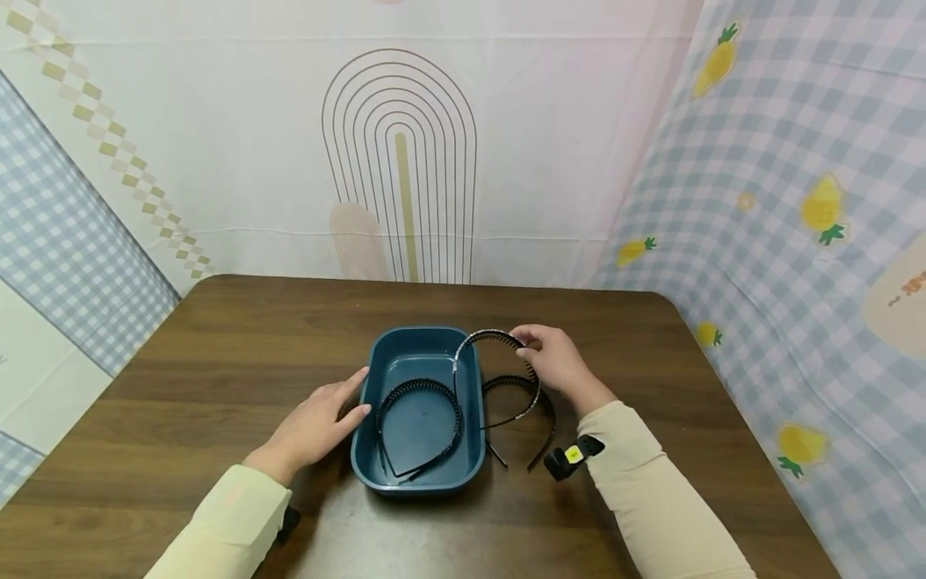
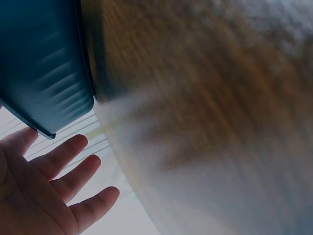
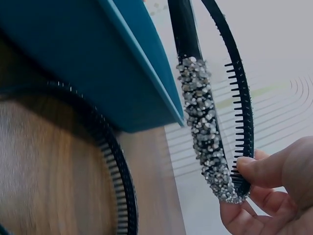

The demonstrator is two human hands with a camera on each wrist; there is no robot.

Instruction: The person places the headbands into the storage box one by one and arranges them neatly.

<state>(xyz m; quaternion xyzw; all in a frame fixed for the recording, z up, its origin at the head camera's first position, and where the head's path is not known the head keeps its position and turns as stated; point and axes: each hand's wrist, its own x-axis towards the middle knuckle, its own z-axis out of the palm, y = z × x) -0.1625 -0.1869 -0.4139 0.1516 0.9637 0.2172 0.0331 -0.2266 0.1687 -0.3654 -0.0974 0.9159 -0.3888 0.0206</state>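
teal tray, head view: the teal tray [image 1: 427,346] sits mid-table on the wooden table [image 1: 217,362], with one black toothed headband [image 1: 418,418] lying inside it.
left hand, head view: the left hand [image 1: 318,422] lies flat with straight fingers against the tray's left wall, gripping nothing.
right hand, head view: the right hand [image 1: 553,358] pinches the top of the rhinestone headband [image 1: 499,366], held upright over the tray's right rim, one leg inside the tray and the other outside it.
third band, head view: a plain black headband [image 1: 524,418] lies on the table just right of the tray, under the lifted one.
left wrist view: blurred; the open palm and spread fingers [image 2: 73,161] show beside the tray's outer wall [image 2: 44,68]; whether they touch it cannot be told here.
right wrist view: thumb and fingertips [image 3: 264,169] clamp the studded end of the rhinestone headband [image 3: 203,112], comb teeth facing the hand; the plain band [image 3: 115,171] curves on the wood below.
risk: the legs straddle the rim, so lowering it as it stands would likely hook the wall and tip the band out.
risk, tangle: its teeth could snag the band already in the tray.
risk, tray: the left hand only leans on the wall, so a catch might slide the tray.
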